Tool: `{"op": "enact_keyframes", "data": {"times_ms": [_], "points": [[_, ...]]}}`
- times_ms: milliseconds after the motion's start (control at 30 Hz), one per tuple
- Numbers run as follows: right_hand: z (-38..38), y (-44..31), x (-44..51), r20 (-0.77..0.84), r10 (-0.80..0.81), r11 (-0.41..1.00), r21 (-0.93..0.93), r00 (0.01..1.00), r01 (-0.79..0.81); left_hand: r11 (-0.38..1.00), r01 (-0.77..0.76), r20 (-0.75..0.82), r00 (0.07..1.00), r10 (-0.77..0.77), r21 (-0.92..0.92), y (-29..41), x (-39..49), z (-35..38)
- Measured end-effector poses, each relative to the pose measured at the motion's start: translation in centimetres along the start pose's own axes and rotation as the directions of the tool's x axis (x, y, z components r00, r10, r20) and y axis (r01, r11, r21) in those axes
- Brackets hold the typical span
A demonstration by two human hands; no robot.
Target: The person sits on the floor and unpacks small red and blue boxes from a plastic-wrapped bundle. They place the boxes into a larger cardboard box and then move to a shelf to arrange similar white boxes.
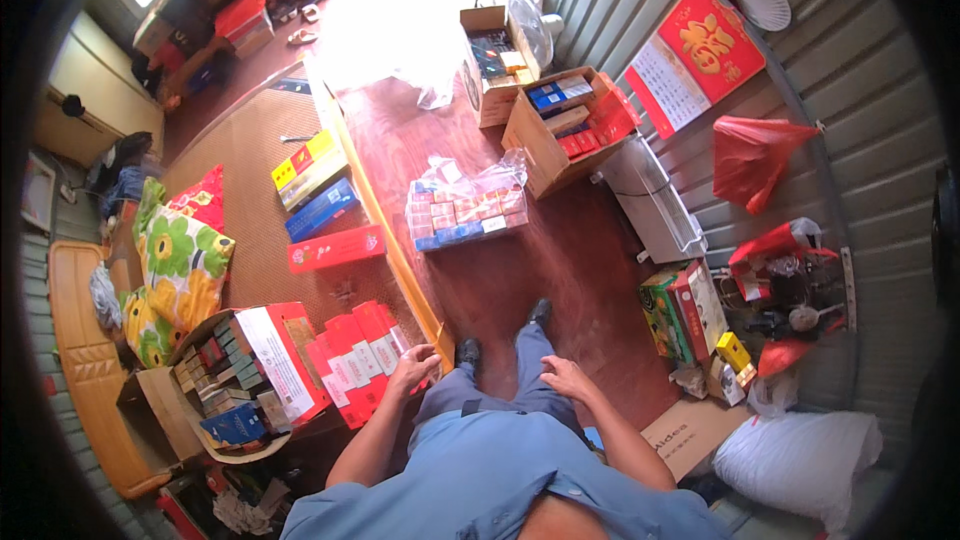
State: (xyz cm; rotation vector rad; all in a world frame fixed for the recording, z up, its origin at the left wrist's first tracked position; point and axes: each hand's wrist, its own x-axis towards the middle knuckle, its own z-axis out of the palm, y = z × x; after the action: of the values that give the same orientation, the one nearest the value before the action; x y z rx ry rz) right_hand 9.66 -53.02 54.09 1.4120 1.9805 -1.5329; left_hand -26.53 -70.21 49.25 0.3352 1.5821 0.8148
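Note:
My left hand is empty, fingers loosely apart, near the bed's wooden edge and beside red-and-white boxes laid out on the woven mat. Over my left thigh, my right hand hangs empty with its fingers a little curled. Farther up the mat lie a long red box, a blue box and a yellow box. An open cardboard carton holding many small packs stands left of the red-and-white boxes. On the floor ahead sits a clear plastic bag of stacked small packs.
Two open cardboard boxes with goods stand ahead to the right. Beside them a white heater leans near the corrugated wall. Gift boxes, flat cardboard and a white sack lie to my right. Floral pillows rest on the bed.

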Motion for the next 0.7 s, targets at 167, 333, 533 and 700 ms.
{"op": "enact_keyframes", "data": {"times_ms": [167,333,533,700], "points": [[-5.1,-1.5,7.2,0.163,-0.145,0.986,-0.056,0.976,0.156,0.999,-0.041,-0.18,0.983,0.041,0.002,0.2,0.7,2.3],[-11.6,-1.5,15.1,0.251,-0.223,0.962,-0.101,0.942,0.254,0.986,0.054,-0.29,0.952,-0.098,-0.155,0.3,2.3,5.9],[-20.4,-0.7,19.7,0.144,-0.148,0.988,0.053,0.978,0.142,0.975,0.193,-0.309,0.926,-0.219,-0.113,2.3,4.2,8.4],[-24.1,2.9,21.3,0.087,-0.005,0.999,0.048,0.996,0.001,0.973,0.168,-0.318,0.924,-0.212,-0.161,5.4,7.0,8.0]]}}
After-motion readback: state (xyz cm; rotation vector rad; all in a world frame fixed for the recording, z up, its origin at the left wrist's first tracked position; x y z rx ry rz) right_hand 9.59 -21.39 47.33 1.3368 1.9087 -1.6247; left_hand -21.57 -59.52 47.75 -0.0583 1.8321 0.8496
